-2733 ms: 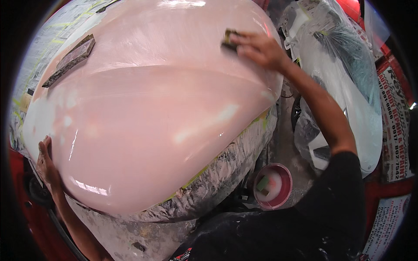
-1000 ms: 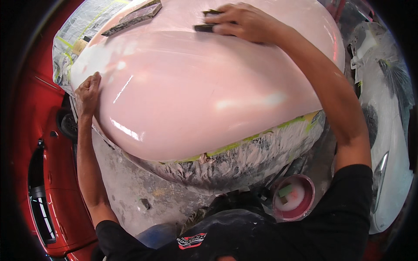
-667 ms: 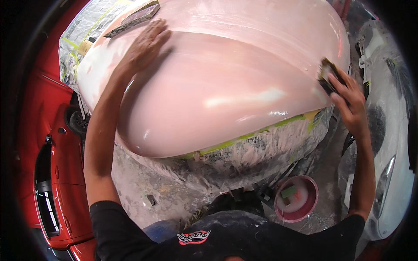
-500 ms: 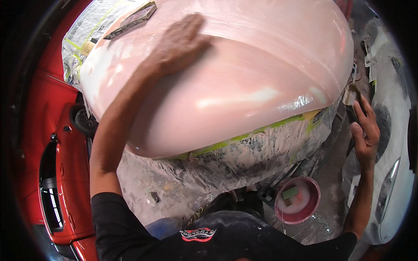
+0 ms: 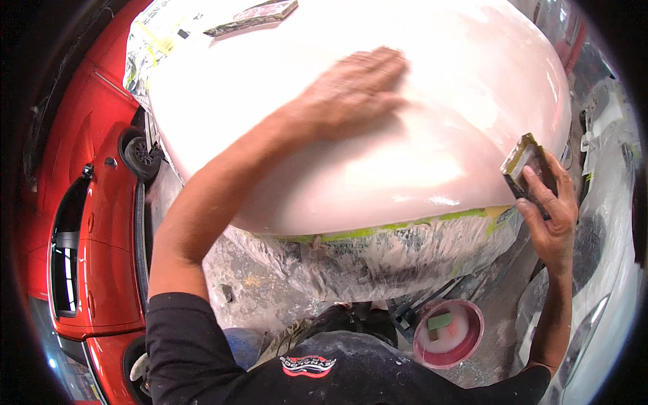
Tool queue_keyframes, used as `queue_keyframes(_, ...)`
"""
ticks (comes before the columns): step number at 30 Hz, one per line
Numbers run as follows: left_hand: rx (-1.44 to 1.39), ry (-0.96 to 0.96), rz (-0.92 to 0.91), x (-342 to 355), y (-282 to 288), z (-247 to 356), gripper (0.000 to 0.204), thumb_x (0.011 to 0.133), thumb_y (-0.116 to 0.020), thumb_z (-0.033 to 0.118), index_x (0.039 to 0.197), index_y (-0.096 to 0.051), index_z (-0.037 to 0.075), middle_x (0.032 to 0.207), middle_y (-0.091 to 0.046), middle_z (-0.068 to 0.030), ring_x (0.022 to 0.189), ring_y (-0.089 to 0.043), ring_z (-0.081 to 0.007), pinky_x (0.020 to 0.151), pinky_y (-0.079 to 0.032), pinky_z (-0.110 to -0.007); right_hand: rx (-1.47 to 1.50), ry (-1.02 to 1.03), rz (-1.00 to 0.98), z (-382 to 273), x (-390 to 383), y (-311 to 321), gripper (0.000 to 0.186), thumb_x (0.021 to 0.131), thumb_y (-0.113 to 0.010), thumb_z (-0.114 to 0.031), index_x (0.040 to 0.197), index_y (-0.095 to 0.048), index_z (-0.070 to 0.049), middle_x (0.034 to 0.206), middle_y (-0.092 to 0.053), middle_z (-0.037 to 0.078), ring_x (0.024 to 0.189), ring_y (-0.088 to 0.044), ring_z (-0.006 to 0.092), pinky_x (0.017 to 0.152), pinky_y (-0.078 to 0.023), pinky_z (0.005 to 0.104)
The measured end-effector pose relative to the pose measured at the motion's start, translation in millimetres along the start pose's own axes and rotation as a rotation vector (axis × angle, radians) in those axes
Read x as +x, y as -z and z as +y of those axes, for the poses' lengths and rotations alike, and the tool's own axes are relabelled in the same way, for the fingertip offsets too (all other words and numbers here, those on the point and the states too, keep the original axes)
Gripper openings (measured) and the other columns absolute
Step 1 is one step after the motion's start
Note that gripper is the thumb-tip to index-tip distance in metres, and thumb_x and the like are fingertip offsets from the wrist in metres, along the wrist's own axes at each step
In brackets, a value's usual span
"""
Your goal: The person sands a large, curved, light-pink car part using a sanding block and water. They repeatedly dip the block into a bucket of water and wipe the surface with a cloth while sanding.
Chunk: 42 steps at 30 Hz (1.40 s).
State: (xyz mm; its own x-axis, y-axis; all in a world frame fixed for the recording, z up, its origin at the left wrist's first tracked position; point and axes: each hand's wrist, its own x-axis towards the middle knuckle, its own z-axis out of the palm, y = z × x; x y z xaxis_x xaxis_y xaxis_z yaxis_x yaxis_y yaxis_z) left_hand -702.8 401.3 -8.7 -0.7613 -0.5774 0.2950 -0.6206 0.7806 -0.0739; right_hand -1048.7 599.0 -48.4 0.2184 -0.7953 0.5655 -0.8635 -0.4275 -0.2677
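Note:
A smooth, wet-looking pale pink car body panel (image 5: 290,202) fills the middle of the head view. My left hand (image 5: 358,91) lies flat on its surface with the fingers stretched out, slightly blurred, holding nothing. At the panel's right edge my right hand (image 5: 555,209) grips a dark-edged sanding block (image 5: 525,160) between thumb and fingers. A second, similar block (image 5: 253,19) rests on the far left of the panel. Yellow-green masking tape (image 5: 398,228) follows the panel's near edge, above smeared masking sheeting (image 5: 378,256).
On the floor to my near right stands a dark pink bucket (image 5: 478,337) of cloudy liquid, with a green block (image 5: 440,321) in it. A red vehicle (image 5: 111,250) stands at left. Along the right side is another car under plastic sheeting (image 5: 611,196).
My left hand has slid to the right across the panel. My right hand has brought the sanding block up and leftward to the panel's edge. The view has shifted slightly.

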Motion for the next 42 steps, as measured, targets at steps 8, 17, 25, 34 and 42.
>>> queue_keyframes(8,0.235,0.201,0.012,-89.4,39.2,-181.5,0.056,0.109,-0.033,0.039,0.156,-0.038,0.008,0.163,-0.033,-0.0114,0.153,-0.027,-0.0223,0.127,-0.019,-0.035,-0.048,0.146,-0.015,-32.4,62.4,-27.9,0.050,0.076,-0.078,-0.004,0.125,-0.074,-0.013,0.146,-0.052,0.022,0.130,-0.052,0.0374,0.108,-0.045,0.0450)
queue_keyframes(17,0.005,0.405,0.177,-172.0,64.7,-227.3,0.054,0.109,-0.039,0.042,0.142,-0.055,0.003,0.147,-0.055,-0.0177,0.142,-0.046,-0.0319,0.120,-0.033,-0.037,-0.132,0.277,-0.045,-63.6,131.7,-57.9,0.050,0.075,-0.080,-0.008,0.124,-0.074,-0.016,0.143,-0.055,0.022,0.124,-0.055,0.0393,0.103,-0.047,0.0458)
queue_keyframes(25,-0.205,0.495,0.276,-168.7,63.5,-224.0,0.057,0.108,-0.040,0.045,0.138,-0.059,0.001,0.145,-0.056,-0.0189,0.140,-0.048,-0.0345,0.118,-0.034,-0.037,-0.117,0.403,-0.041,-100.9,229.7,-107.3,0.040,0.082,-0.078,-0.019,0.122,-0.075,-0.020,0.137,-0.058,0.017,0.120,-0.057,0.0378,0.103,-0.048,0.0448)
queue_keyframes(34,-0.143,0.507,0.296,-162.3,60.8,-215.8,0.046,0.109,-0.040,0.035,0.138,-0.059,0.004,0.142,-0.058,-0.0201,0.136,-0.051,-0.0354,0.117,-0.039,-0.040,-0.173,0.466,-0.055,-130.7,300.4,-146.0,0.038,0.087,-0.074,-0.022,0.125,-0.074,-0.020,0.140,-0.059,0.016,0.123,-0.057,0.0368,0.106,-0.045,0.0432)
queue_keyframes(42,0.263,0.271,0.310,-176.2,50.4,-220.7,0.043,0.097,-0.053,0.001,0.139,-0.058,0.006,0.138,-0.060,-0.0194,0.131,-0.057,-0.0343,0.115,-0.044,-0.042,-0.131,0.487,-0.077,-108.9,258.4,-128.6,0.038,0.088,-0.074,-0.021,0.126,-0.074,-0.022,0.138,-0.059,0.019,0.119,-0.058,0.0378,0.103,-0.047,0.0453)
